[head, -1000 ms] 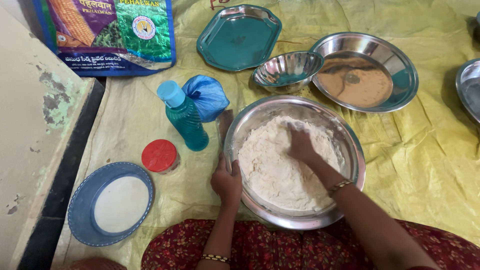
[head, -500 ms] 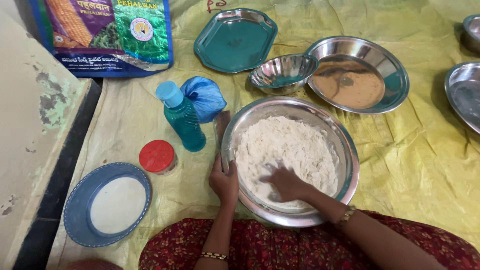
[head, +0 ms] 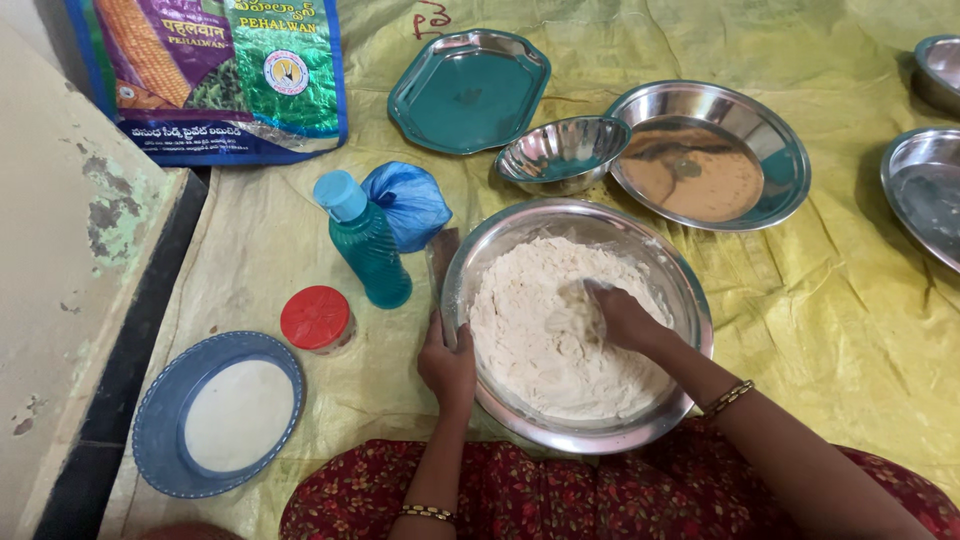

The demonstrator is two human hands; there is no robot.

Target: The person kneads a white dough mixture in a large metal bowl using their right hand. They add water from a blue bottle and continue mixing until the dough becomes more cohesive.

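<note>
large steel bowl (head: 690, 300) sits on a yellow sheet (head: 860, 330), just in front of the person's knees. it holds a mound of pale flour dough (head: 540, 340), loose and crumbly. right hand (head: 620, 318) is down in the dough near the middle of the bowl, fingers curled into the mix and dusted with flour; how tightly they close on it, cannot tell. left hand (head: 447, 365) grips the bowl's near-left rim, thumb over the edge, fingers outside. just left of the bowl: teal plastic bottle (head: 362, 242) upright, a tied blue bag (head: 408, 203) touching it behind, a red-lidded jar (head: 316, 319) in front. blue plate (head: 160, 440) with white powder lies further left. beyond the bowl: small steel bowl (head: 562, 152), steel plate (head: 770, 140), teal tray (head: 468, 90).
</note>
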